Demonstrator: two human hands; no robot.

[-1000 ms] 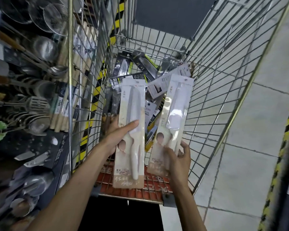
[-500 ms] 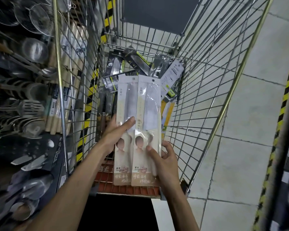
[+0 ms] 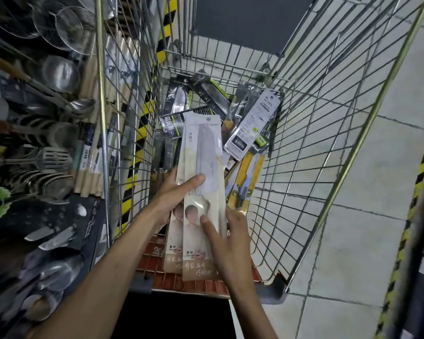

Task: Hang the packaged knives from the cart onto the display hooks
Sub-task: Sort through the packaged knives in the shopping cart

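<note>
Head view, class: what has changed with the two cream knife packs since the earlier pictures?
The right hand slid the front pack leftward over the rear pack in the left hand; they now overlap. Both hands still hold them above the cart; the loose packs inside lie unchanged.

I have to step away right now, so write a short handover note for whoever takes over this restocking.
Left hand: grips two beige packs, overlapped, thumb on the front one.
Right hand: holds the same packs lower down, at the right edge.
Both packs are above the cart; more packs lie inside it.
Done: two picked up.
Left: hang these, then the rest.
</note>
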